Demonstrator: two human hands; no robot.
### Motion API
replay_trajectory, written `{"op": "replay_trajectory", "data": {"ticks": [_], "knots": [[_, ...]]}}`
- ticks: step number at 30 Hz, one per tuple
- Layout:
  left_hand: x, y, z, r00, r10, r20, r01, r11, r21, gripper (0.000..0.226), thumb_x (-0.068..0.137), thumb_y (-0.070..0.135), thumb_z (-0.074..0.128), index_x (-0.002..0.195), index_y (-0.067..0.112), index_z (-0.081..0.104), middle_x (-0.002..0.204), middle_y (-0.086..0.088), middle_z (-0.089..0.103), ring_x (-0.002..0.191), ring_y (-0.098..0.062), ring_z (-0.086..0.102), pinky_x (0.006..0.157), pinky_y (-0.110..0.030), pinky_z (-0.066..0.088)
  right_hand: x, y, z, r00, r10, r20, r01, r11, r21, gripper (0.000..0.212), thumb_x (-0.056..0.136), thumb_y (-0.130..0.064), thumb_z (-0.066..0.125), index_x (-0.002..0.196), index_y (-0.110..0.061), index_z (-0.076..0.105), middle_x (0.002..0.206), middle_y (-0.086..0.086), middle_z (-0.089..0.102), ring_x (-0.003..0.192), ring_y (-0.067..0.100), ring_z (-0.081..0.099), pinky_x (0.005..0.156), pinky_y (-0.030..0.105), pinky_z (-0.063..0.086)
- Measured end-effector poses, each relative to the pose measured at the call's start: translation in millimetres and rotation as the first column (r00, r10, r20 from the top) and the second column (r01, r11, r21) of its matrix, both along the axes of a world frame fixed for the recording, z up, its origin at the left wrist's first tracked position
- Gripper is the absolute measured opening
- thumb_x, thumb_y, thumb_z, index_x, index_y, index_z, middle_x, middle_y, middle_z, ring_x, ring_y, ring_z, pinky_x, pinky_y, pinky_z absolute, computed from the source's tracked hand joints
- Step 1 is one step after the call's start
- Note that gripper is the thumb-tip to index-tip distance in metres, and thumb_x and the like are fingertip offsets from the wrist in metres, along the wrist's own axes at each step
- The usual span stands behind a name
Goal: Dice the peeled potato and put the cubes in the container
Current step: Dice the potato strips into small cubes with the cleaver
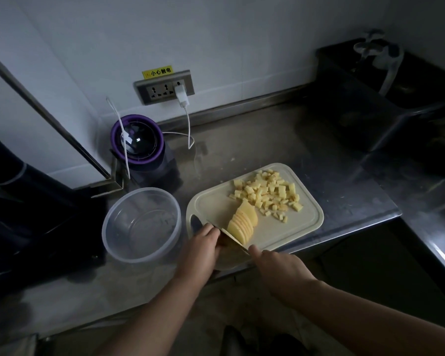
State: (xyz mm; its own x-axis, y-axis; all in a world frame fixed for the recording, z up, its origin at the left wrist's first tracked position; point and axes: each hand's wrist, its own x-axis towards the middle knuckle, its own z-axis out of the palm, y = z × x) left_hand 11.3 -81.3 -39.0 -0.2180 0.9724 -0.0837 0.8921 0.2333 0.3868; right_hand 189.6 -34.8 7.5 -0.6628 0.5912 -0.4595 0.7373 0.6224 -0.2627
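Both our hands sit at the near edge of the cutting board (280,232): our left hand (199,249) curls over the near-left corner, fingers bent down onto what looks like the last uncut part of the potato, though that part is hidden under the hand and the blade. Our right hand (278,268) is closed around the handle of the knife (233,237), thumb stretched forward along it. The blade runs from near right to far left, its flat face toward us, and its tip shows past the left knuckles. Just beyond the blade, a fan of potato slices (243,222) leans away from us, their row running from near the knife toward the far right, so the slices lie directly ahead of both hands, with the left hand marginally closer to them. Farther off on the far right half of the board lies a loose heap of potato cubes (267,194) (a good share of the dicing looks done). The container (141,224), a clear round tub, stands on the steel counter (267,140) just left of the board, with nothing in it that we can see, and nearest our left hand. We judge the slicing nearly finished; the slices need crosscuts before anything is moved to the tub.
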Motion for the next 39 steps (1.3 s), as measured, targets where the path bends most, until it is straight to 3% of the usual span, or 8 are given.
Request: {"op": "replay_trajectory", "data": {"ticks": [7,12,16,20,26,30,34,39], "knots": [[-4,1,9,0.999,-0.03,0.043,0.031,0.999,-0.013,0.02,0.093,0.021,0.057,0.113,0.023,0.06,0.117,0.011,0.052,0.099,-0.005,0.055,0.083,-0.022,0.048,9,8,-1,0.992,-0.124,-0.028,0.122,0.989,-0.08,0.048,0.099,-0.024,0.051,0.14,-0.03,0.027,0.102,0.001,0.061,0.089,0.013,0.064,0.078,0.03,0.057],[-13,20,49,0.975,0.111,0.19,-0.145,0.974,0.172,0.018,0.093,0.021,0.055,0.11,0.025,0.059,0.109,0.015,0.052,0.093,-0.002,0.053,0.074,-0.016,0.044,10,8,0,0.99,-0.137,-0.039,0.133,0.986,-0.101,0.047,0.1,-0.025,0.051,0.14,-0.031,0.028,0.108,0.003,0.062,0.094,0.015,0.064,0.081,0.031,0.057],[-2,51,63,0.953,-0.277,-0.121,0.243,0.94,-0.238,0.032,0.096,0.037,0.032,0.097,0.027,0.062,0.103,0.009,0.056,0.105,-0.015,0.049,0.099,-0.037,0.035,6,4,-1,0.991,-0.13,-0.039,0.127,0.989,-0.072,0.049,0.1,-0.02,0.05,0.142,-0.029,0.026,0.104,0.003,0.062,0.09,0.016,0.065,0.075,0.028,0.055],[7,64,57,0.875,-0.411,-0.255,0.283,0.863,-0.418,0.05,0.096,0.04,0.022,0.105,0.021,0.066,0.107,0.0,0.06,0.105,-0.02,0.049,0.104,-0.043,0.03,5,5,1,0.994,-0.111,-0.016,0.11,0.991,-0.071,0.051,0.099,-0.016,0.05,0.143,-0.025,0.025,0.102,0.006,0.062,0.088,0.018,0.065,0.075,0.029,0.055],[1,62,65,0.93,-0.34,-0.138,0.294,0.914,-0.279,0.039,0.098,0.035,0.027,0.101,0.024,0.065,0.103,0.007,0.061,0.102,-0.015,0.051,0.099,-0.037,0.035,10,6,4,0.987,-0.151,-0.053,0.146,0.985,-0.092,0.048,0.099,-0.017,0.05,0.14,-0.027,0.029,0.102,0.003,0.061,0.088,0.016,0.064,0.074,0.027,0.055],[-9,42,68,0.982,-0.068,0.176,0.047,0.991,0.123,0.024,0.098,0.026,0.045,0.117,0.022,0.059,0.111,0.014,0.054,0.097,-0.002,0.053,0.076,-0.012,0.042,14,9,12,0.982,-0.164,-0.094,0.159,0.986,-0.056,0.049,0.098,-0.019,0.049,0.14,-0.031,0.027,0.095,-0.001,0.057,0.083,0.013,0.061,0.07,0.026,0.054],[-11,10,57,0.979,0.063,0.195,-0.156,0.844,0.513,0.012,0.09,0.011,0.059,0.102,0.012,0.058,0.1,0.007,0.053,0.081,-0.001,0.055,0.063,-0.009,0.046,11,9,23,0.986,-0.116,-0.116,0.117,0.993,0.002,0.052,0.099,-0.02,0.05,0.144,-0.029,0.025,0.084,-0.006,0.049,0.074,0.009,0.057,0.061,0.021,0.046],[-9,-13,21,1.0,0.003,0.013,-0.005,0.986,0.164,0.021,0.09,0.023,0.063,0.11,0.018,0.061,0.112,0.006,0.055,0.094,-0.008,0.055,0.076,-0.016,0.044,2,-1,29,0.998,-0.03,-0.056,0.034,0.997,0.069,0.052,0.1,-0.018,0.049,0.145,-0.024,0.023,0.085,-0.001,0.051,0.074,0.014,0.059,0.064,0.027,0.051]]}}
